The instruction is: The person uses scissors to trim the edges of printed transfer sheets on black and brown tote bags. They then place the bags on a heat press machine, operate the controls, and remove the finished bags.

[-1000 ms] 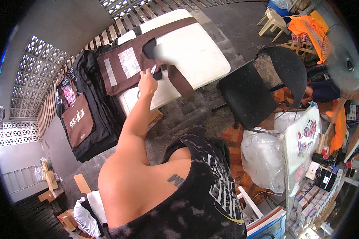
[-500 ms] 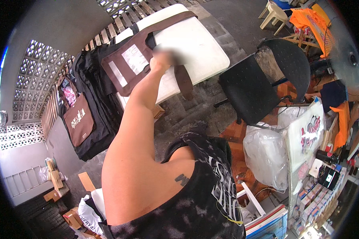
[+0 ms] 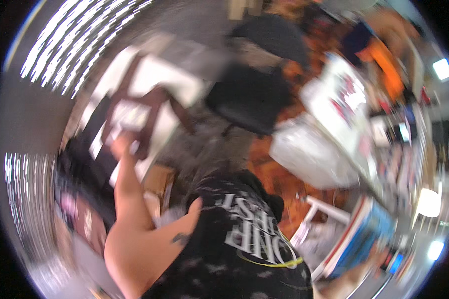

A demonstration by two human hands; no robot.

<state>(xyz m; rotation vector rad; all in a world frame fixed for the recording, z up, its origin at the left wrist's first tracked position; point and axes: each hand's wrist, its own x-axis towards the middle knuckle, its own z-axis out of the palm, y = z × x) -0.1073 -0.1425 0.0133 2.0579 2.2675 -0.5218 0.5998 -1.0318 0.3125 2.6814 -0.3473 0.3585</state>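
Observation:
My left hand is at the near edge of a brown fabric bag with long straps. The bag lies on a white table, and its larger pale patch shows beyond my fingers. Motion smears the hand, so its grip is unclear. A little white shows beside the fingers. At the lower right, a blurred skin-toned shape, seemingly my right hand, is beside a small dark object with a blue glow. Whether it holds that object cannot be made out.
Black cloth hangs over the table's left side, with another brown bag below. A black chair stands right of the table. Clear plastic bags, a white printed board and blue-edged panels are farther right.
The view has swung, blurring everything. My left hand has moved from the bag's right side to its near edge. A skin-toned shape has come into view at the lower right.

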